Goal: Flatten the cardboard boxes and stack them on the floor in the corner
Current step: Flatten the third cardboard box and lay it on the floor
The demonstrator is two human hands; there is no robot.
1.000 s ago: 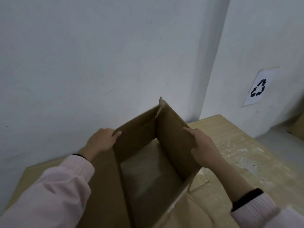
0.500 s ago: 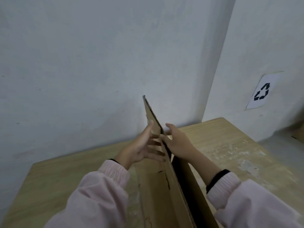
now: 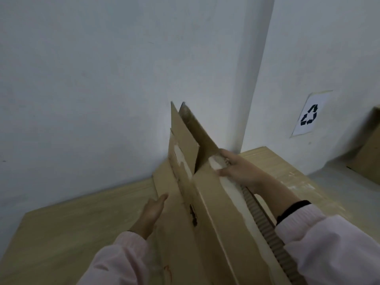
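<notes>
Gripping flattened cardboard box (image 3: 216, 233) top edge w/ R hand (image 3: 240, 171), pressing w/ straight-fingered L hand (image 3: 151, 212); standing edgewise, tape-torn, flaps splaying.

The brown cardboard box (image 3: 216, 223) is folded nearly flat and stands on edge over the worktop (image 3: 72, 233), flaps pointing up. Pale torn patches mark its faces, and its corrugated edge shows.

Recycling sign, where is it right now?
In the head view the recycling sign is on the right-hand wall, above the wooden surface, just left of a cardboard box at the right edge.
</notes>
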